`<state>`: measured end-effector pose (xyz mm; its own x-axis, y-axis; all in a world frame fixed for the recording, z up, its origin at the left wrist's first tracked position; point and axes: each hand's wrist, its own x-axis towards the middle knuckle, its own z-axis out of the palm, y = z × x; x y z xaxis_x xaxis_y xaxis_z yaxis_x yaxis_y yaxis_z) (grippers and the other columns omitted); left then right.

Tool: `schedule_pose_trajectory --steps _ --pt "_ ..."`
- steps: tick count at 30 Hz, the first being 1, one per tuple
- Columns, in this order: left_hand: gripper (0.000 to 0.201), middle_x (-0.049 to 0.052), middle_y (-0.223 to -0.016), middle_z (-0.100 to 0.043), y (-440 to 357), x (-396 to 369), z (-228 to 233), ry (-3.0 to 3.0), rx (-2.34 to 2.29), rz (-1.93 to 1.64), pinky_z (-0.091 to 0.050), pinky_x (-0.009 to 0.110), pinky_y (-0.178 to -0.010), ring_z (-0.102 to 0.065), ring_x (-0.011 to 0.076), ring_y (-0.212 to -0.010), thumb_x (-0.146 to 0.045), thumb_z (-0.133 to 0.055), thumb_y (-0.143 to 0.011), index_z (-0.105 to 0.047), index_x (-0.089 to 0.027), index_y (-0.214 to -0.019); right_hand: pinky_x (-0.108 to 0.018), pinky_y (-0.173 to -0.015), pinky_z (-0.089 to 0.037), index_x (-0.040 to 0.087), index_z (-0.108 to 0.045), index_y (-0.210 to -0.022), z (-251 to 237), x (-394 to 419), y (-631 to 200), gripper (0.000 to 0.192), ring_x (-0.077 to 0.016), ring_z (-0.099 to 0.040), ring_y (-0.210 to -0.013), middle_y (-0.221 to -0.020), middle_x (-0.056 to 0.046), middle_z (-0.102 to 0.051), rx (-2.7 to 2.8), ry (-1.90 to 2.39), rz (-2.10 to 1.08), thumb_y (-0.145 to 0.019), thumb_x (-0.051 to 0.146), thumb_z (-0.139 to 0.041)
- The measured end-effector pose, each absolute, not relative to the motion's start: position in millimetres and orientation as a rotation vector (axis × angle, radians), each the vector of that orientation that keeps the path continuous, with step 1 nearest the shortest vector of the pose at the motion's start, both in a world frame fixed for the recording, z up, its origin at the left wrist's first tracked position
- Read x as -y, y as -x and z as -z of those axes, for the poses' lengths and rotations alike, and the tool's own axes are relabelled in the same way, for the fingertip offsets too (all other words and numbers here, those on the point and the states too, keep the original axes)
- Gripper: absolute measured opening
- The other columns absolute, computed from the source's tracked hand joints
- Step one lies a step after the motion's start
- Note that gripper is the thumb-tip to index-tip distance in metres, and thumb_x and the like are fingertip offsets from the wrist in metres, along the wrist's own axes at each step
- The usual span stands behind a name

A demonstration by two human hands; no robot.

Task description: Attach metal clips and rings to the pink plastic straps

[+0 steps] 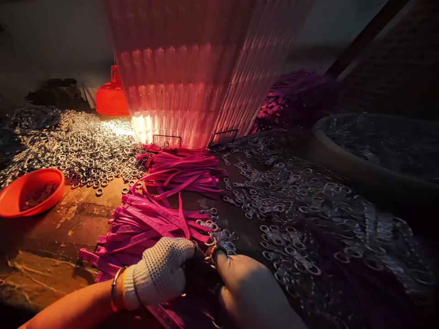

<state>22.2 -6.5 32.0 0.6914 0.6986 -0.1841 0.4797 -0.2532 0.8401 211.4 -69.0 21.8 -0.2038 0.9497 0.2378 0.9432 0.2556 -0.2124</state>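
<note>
Orange bowl [10,197]: small pieces [39,195] inside.
Large basin [338,154]: contents [387,141] indistinct.
Left hand [159,269], right hand [245,276]: curled; what they grasp cannot be told.
Purple straps [147,224]: heaped on counter [85,205], beside both hands.

My desk [82,219] has a worn, scuffed brown top, bare in patches on my left. Farther up that side lies a big heap of metal rings [99,155], with a red bowl [57,189] just beside it. Bundles of pink straps [144,224] cover the middle in front of me, and metal clips [295,201] spread thickly across my darker right side.
</note>
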Motion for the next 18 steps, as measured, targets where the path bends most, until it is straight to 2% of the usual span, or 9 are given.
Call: schedule_pose_trajectory --steps 3,6,8,12,14,18 --pt "0.016 0.001 -0.076 -0.066 -20 7 -30 -1.887 -0.954 -0.283 -0.035 0.019 -0.054 -0.055 0.012 -0.066 -0.014 -0.052 -0.081 -0.068 -0.016 -0.084 -0.027 -0.062 -0.036 0.021 -0.062 -0.078 -30 68 -216 0.027 -0.0182 -0.059 -0.069 -0.077 -0.005 -0.069 2.253 1.704 -0.351 -0.064 0.004 -0.046" --pt "0.017 0.0 -0.075 -0.065 -19 7 -31 -1.928 -0.971 -0.276 -0.035 0.019 -0.054 -0.055 0.0112 -0.066 -0.011 -0.05 -0.081 -0.066 -0.016 -0.081 -0.029 -0.072 -0.041 0.02 -0.065 -0.089 -37 67 -216 0.032 -0.0206 -0.061 -0.082 -0.093 -0.007 -0.07 2.24 1.675 -0.499 -0.068 0.006 -0.046" --pt "0.016 0.0 -0.073 -0.064 -19 7 -31 -1.966 -0.962 -0.26 -0.034 0.019 -0.054 -0.053 0.0106 -0.064 -0.009 -0.05 -0.08 -0.065 -0.016 -0.079 -0.029 -0.071 -0.04 0.019 -0.065 -0.086 -39 67 -213 0.03 -0.0205 -0.061 -0.08 -0.09 -0.008 -0.07 2.228 1.74 -0.508 -0.068 0.005 -0.046" --pt "0.017 0.0 -0.07 -0.062 -22 10 -23 -2.073 -0.985 -0.27 -0.031 0.02 -0.052 -0.05 0.0104 -0.06 -0.005 -0.048 -0.074 -0.061 -0.016 -0.076 -0.029 -0.056 -0.032 0.019 -0.062 -0.071 -36 69 -207 0.021 -0.0182 -0.055 -0.059 -0.066 -0.005 -0.066 2.229 1.923 -0.4 -0.06 0.008 -0.049" --pt "0.018 0.001 -0.071 -0.063 -25 16 -15 -2.138 -1.025 -0.343 -0.032 0.021 -0.054 -0.05 0.0113 -0.061 -0.003 -0.048 -0.07 -0.059 -0.016 -0.076 -0.029 -0.053 -0.029 0.02 -0.061 -0.069 -30 68 -206 0.019 -0.0174 -0.053 -0.054 -0.06 -0.004 -0.064 2.157 1.937 -0.326 -0.058 0.009 -0.048" --pt "0.021 0.004 -0.073 -0.064 -38 34 -2 -2.174 -1.084 -0.555 -0.033 0.024 -0.055 -0.052 0.0143 -0.061 -0.003 -0.049 -0.066 -0.059 -0.017 -0.079 -0.027 -0.055 -0.038 0.02 -0.062 -0.075 -16 64 -208 0.023 -0.0185 -0.059 -0.059 -0.066 -0.005 -0.067 1.86 1.815 -0.328 -0.067 0.013 -0.042"
